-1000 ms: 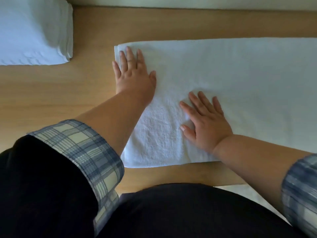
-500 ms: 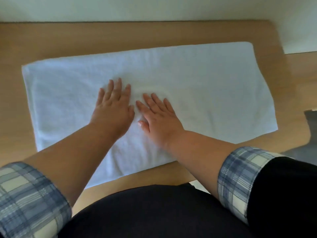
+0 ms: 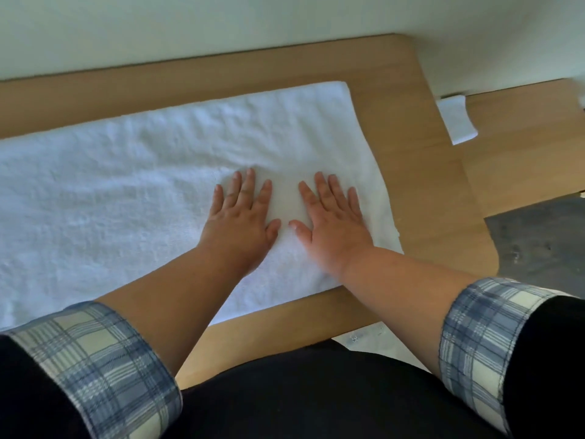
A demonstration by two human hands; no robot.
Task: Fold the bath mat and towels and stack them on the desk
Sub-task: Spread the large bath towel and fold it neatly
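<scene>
A white towel is laid flat on the desk, long axis left to right, and is pressed near its right end by the left hand and right hand, fingers straight, gripping nothing, the right hand nearer that short edge.

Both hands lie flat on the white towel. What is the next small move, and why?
The towel lies flat and long on the desk, and the left hand and right hand rest open near its right end. So probably pinch that end and fold it leftward.
</scene>
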